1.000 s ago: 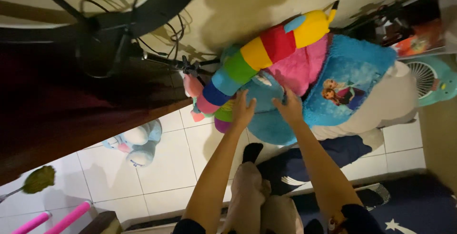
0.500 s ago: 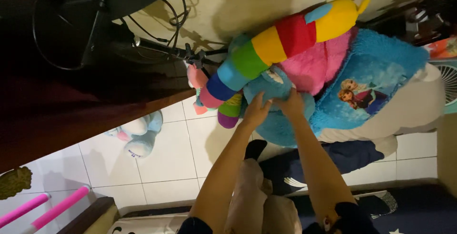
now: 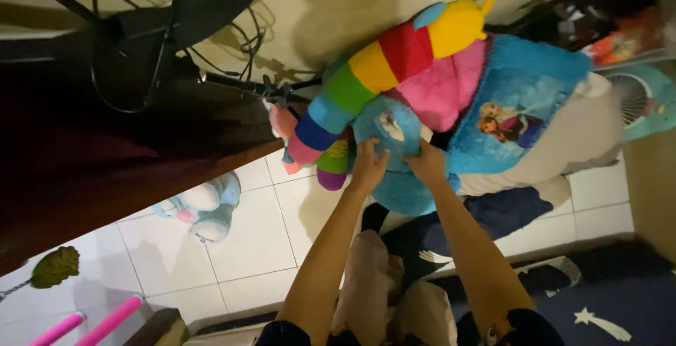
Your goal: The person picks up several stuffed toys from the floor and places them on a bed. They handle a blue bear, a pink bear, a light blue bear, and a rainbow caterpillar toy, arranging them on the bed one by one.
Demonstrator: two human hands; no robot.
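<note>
Both hands press into a fuzzy blue plush toy (image 3: 394, 142) at the middle of the frame: the left hand (image 3: 368, 164) and right hand (image 3: 425, 163) are clamped on its rounded, shaggy body. A segmented rainbow plush caterpillar (image 3: 384, 64) arches above it, beside a furry pink cushion (image 3: 440, 89) and a blue printed pillow (image 3: 514, 107). Compared with half a second ago, the hands sit lower on the toy.

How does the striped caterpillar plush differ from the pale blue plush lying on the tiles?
The striped caterpillar plush is long and banded in many bright colours; the pale blue plush is rounder and one soft colour. The caterpillar lies atop the heap of soft toys by the wall, beside both hands; the pale blue one lies alone on the floor tiles, untouched. Both are soft toys.
</note>
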